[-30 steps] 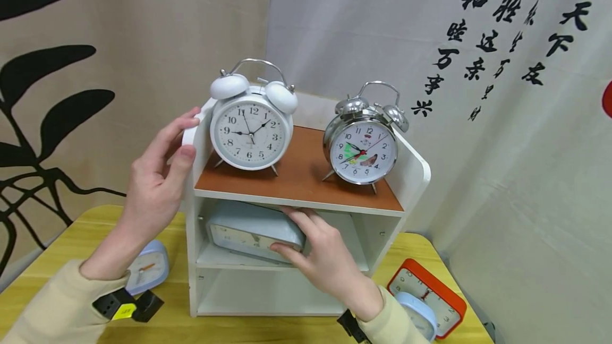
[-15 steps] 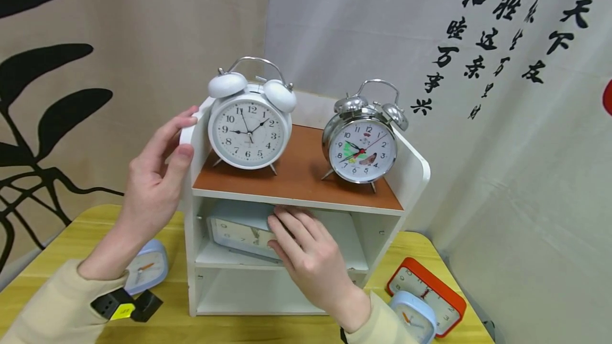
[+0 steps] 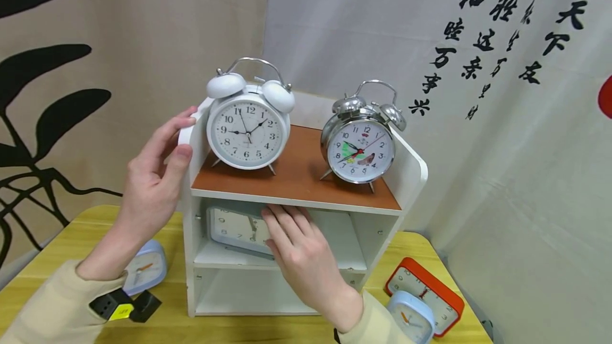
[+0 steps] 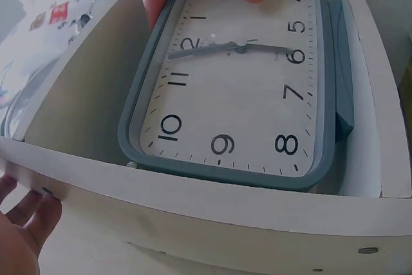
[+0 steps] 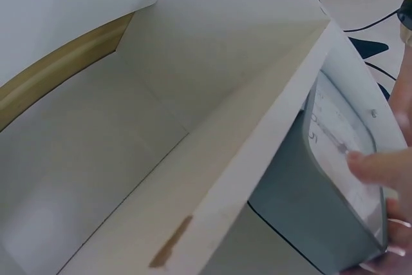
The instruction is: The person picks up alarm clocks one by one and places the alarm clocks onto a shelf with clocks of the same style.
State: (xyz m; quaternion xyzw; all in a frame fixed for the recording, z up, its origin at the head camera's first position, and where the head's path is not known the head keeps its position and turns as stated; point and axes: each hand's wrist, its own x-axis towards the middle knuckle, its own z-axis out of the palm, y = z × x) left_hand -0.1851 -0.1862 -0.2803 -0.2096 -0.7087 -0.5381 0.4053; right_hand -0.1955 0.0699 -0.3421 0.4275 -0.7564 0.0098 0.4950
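In the head view, a grey-blue rectangular clock sits aslant in the white shelf's middle compartment, near its left side. My right hand grips the clock's right end. The left wrist view shows my right thumb on the numbered face of the clock, with a finger at its edge. In the right wrist view, the thumb of my right hand lies on the face. My left hand holds the front edge of the shelf's left side panel, thumb below the fingers.
On the brown top board stand a white twin-bell clock and a silver twin-bell clock. A pale blue clock lies left of the shelf. At the right, another pale blue clock leans by a red clock on the wooden table.
My right hand has shifted left and turned, its back now facing up. The grey-blue clock has moved slightly, showing less of its top. My left hand has stayed in place.
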